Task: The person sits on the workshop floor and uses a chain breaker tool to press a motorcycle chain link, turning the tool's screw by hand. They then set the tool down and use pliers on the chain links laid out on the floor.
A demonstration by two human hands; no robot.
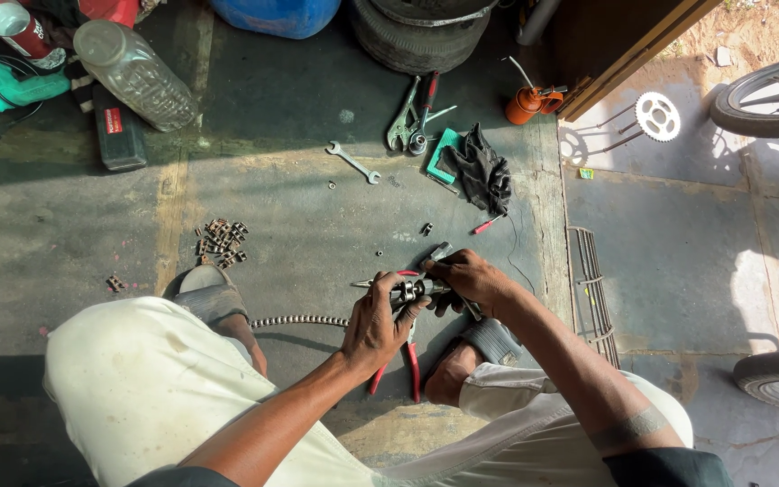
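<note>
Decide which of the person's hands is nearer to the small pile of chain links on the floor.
Left. The left hand lies right of the chain links; the right hand is farther right.

Red-labelled black case (117, 133), top left

concrete floor (317, 90) | spanner (353, 162) | black rag (480, 171) | chain links (221, 242) | plastic bottle (135, 74)

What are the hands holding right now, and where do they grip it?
Both hands meet on a small metal chain tool. The left hand grips its left end; the right hand holds the right end. A chain trails left on the floor.
</note>
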